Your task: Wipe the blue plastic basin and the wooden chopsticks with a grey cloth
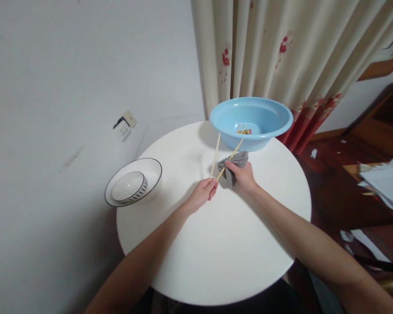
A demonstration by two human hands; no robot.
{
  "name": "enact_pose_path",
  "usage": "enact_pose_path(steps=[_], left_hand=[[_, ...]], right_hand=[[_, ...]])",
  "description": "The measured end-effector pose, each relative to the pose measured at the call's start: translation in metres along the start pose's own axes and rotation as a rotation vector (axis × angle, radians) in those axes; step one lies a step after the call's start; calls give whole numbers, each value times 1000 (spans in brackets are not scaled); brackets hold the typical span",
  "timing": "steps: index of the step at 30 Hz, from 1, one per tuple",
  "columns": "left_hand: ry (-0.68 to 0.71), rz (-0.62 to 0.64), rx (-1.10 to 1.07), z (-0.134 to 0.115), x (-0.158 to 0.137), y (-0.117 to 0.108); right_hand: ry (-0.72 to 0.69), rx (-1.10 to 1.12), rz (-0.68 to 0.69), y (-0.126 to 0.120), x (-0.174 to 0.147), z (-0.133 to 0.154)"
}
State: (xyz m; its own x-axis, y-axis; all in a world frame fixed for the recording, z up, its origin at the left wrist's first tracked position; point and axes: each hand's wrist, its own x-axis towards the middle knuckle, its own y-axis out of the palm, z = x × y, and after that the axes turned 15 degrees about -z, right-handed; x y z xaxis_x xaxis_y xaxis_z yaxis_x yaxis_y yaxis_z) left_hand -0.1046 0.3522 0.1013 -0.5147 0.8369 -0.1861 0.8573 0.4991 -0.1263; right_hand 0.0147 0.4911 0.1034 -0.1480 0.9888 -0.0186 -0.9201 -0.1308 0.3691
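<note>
Two light wooden chopsticks (pixel 215 153) spread apart upward from my left hand (pixel 203 194), whose fingers are closed round their lower ends over the table. A grey cloth (pixel 241 158) is bunched in my right hand (pixel 243 174). Its thumb presses the cloth against the right-hand chopstick, whose tip sticks out beyond. Just past my hands stands a light blue basin (pixel 229 138). More chopsticks (pixel 244 128) show inside it, near a colourful label on its bottom.
On the left of the round white table (pixel 212 257), a small bowl (pixel 129 185) sits inside a larger dark-rimmed white bowl (pixel 153 166). A wall with a socket (pixel 122 130) borders the left. Floral curtains (pixel 258 56) hang behind the basin. Papers (pixel 384 185) lie at the right.
</note>
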Motion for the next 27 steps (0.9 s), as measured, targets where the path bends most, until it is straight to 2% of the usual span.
enact_pose_path(steps=[13, 18, 27], left_hand=[[-4, 36, -63, -4, 1, -4], [16, 90, -55, -6, 0, -7], [-38, 90, -65, -8, 1, -8]], right_hand=[[51, -21, 51, 4, -7, 1], [40, -40, 66, 5, -7, 2], [51, -27, 87, 4, -8, 0]])
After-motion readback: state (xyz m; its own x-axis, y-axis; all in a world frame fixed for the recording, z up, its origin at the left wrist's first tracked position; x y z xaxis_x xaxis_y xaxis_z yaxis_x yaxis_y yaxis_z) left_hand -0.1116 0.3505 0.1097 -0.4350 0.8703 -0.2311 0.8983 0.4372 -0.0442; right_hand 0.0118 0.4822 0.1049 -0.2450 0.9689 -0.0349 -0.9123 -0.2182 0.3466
